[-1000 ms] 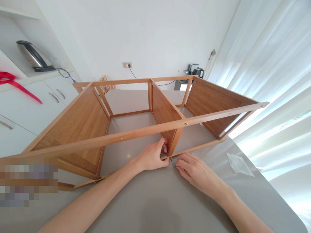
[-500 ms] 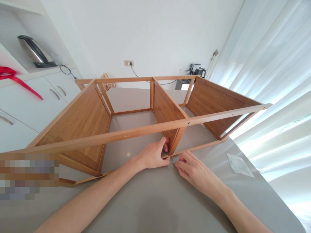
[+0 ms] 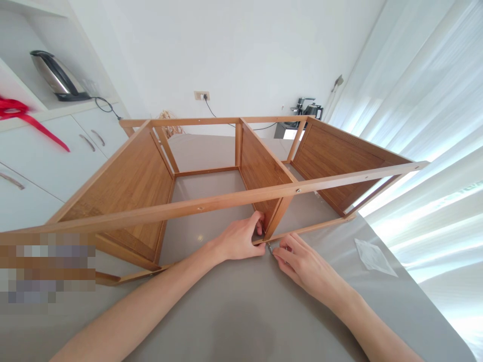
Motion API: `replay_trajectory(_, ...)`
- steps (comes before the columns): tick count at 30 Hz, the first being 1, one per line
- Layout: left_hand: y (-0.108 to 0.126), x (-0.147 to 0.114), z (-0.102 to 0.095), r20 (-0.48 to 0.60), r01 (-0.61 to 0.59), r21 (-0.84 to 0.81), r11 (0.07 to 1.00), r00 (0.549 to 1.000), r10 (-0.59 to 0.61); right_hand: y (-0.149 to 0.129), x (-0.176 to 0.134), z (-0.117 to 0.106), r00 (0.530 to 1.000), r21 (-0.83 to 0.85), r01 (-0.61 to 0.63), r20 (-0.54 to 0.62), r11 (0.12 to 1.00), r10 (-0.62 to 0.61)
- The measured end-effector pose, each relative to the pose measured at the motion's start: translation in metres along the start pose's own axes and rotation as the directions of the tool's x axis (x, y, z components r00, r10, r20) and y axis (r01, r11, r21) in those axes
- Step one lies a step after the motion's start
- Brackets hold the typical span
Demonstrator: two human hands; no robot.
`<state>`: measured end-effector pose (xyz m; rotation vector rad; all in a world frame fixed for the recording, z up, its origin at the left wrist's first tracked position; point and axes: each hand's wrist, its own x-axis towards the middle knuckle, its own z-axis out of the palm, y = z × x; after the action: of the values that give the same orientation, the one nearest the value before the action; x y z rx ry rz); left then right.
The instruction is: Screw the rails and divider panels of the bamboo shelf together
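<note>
A red ribbon (image 3: 42,129) hung at far left, beside a kettle (image 3: 56,75). The wooden rack (image 3: 241,198) stretched across the desk (image 3: 181,327). At the foot of its middle panel (image 3: 260,168), the left hand (image 3: 241,240) was closed around the lower rail (image 3: 324,224), thumb outside, fingers within. Just beside it, the right hand (image 3: 302,259) pinched a small metal piece (image 3: 270,248) against that rail, fingertips nearly together. Farther right lay a clear packet (image 3: 374,257).

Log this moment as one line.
left hand: gripping brown wooden lower rail by brown wooden middle panel | right hand: holding small silvery metal piece near that rail | translucent plastic bag: on grey tabletop
</note>
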<state>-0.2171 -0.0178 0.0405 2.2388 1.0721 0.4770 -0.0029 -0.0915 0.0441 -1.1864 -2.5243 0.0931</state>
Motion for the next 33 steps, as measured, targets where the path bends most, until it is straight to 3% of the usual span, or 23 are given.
replay_trajectory(18, -0.0032, -0.0006, 0.0003, -0.013, -0.046, 0.000, 0.999, 0.999, 0.046, -0.0030, -0.0002, -0.0004, 0.998, -0.019, -0.029, 0.054, 0.999, 0.030)
replay_trajectory(33, -0.0033, -0.0008, 0.0000, -0.011, -0.050, 0.005, 0.999, 0.999, 0.050, 0.0007, -0.0039, 0.0067, 1.000, -0.063, 0.008, 0.016, 0.998, -0.007)
